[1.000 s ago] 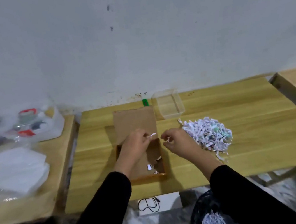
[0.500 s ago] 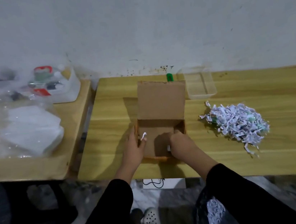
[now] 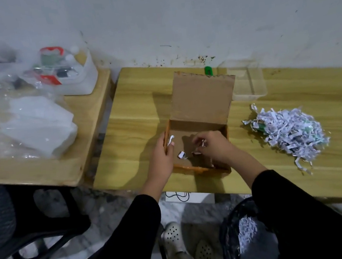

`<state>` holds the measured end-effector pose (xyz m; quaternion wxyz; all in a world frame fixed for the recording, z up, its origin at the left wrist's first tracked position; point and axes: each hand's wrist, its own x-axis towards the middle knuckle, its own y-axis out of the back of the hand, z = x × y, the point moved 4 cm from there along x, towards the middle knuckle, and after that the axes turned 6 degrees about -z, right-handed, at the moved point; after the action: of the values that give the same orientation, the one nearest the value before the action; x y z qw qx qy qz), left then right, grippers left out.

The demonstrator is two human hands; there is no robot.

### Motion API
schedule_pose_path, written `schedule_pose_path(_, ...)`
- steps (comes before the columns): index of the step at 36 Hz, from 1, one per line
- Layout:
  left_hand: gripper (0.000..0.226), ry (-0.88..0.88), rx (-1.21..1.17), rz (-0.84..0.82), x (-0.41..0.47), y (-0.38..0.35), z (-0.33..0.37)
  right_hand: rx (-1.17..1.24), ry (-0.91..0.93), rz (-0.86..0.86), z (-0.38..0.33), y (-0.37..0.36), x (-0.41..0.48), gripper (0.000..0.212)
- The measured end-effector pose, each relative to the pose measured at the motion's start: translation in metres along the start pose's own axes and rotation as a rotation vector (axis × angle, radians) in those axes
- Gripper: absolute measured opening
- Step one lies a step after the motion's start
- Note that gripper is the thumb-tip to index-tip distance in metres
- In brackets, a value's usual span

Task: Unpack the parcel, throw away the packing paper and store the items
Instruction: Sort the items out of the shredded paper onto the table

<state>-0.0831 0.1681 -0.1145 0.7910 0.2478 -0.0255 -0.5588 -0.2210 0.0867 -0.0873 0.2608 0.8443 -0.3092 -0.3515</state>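
An open brown cardboard box (image 3: 202,103) sits on the wooden table (image 3: 134,123), its lid leaning back. My left hand (image 3: 162,154) grips the box's left wall and pinches a white paper shred (image 3: 170,139). Inside the box, my right hand (image 3: 213,147) pinches small paper shreds. A few loose scraps (image 3: 181,155) lie on the box floor. A heap of shredded packing paper (image 3: 290,131) with something green in it lies on the table to the right.
A clear plastic tub (image 3: 248,82) and a green item (image 3: 208,70) stand behind the box. A black bin (image 3: 244,232) holding shreds is under the table edge. The left table holds plastic bags (image 3: 32,123) and a white container (image 3: 76,76). A black chair (image 3: 15,226) is at left.
The view has swung left and down. My right hand has gone deeper into the box to the scraps; my left hand moved from the shred onto the box's left wall.
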Motion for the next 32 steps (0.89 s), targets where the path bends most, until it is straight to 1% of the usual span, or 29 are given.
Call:
schedule_pose_path(2, 0.041, 0.003, -0.005, 0.005, 0.0, 0.0, -0.001, -0.096, 0.03, -0.069, 0.0, 0.007, 0.001, 0.019)
schedule_pose_path(7, 0.043, 0.007, -0.014, 0.01, -0.001, 0.0, -0.002, -0.361, 0.05, -0.341, -0.002, 0.01, -0.002, 0.013)
schedule_pose_path(11, 0.042, 0.013, -0.012, 0.006, 0.0, -0.001, -0.004, -0.52, 0.017, -0.523, 0.002, -0.001, -0.004, 0.028)
schedule_pose_path(13, 0.041, 0.015, -0.006, 0.009, 0.0, -0.001, -0.004, -0.57, 0.009, -0.555, 0.003, -0.005, -0.003, 0.031)
schedule_pose_path(16, 0.04, 0.012, -0.005, 0.012, -0.001, 0.0, -0.003, -0.579, 0.023, -0.545, 0.005, -0.008, 0.002, 0.03)
schedule_pose_path(19, 0.039, 0.013, -0.018, 0.008, -0.002, 0.0, -0.001, -0.53, 0.079, -0.491, 0.005, -0.01, 0.007, 0.027)
schedule_pose_path(21, 0.039, 0.02, -0.014, 0.009, -0.002, 0.0, 0.0, -0.472, 0.104, -0.395, 0.005, -0.009, 0.011, 0.023)
schedule_pose_path(24, 0.039, 0.027, -0.012, 0.009, -0.002, 0.0, 0.0, -0.355, 0.169, -0.193, 0.004, -0.003, 0.013, 0.017)
schedule_pose_path(26, 0.039, 0.03, -0.01, 0.008, -0.003, 0.0, 0.0, -0.323, 0.203, -0.126, 0.003, 0.001, 0.011, 0.017)
schedule_pose_path(29, 0.039, 0.028, -0.013, 0.008, -0.003, 0.001, 0.002, -0.387, 0.206, -0.126, 0.003, 0.005, 0.011, 0.017)
schedule_pose_path(32, 0.039, 0.032, -0.017, 0.012, -0.005, 0.002, 0.002, -0.464, 0.152, -0.222, 0.004, 0.003, 0.009, 0.017)
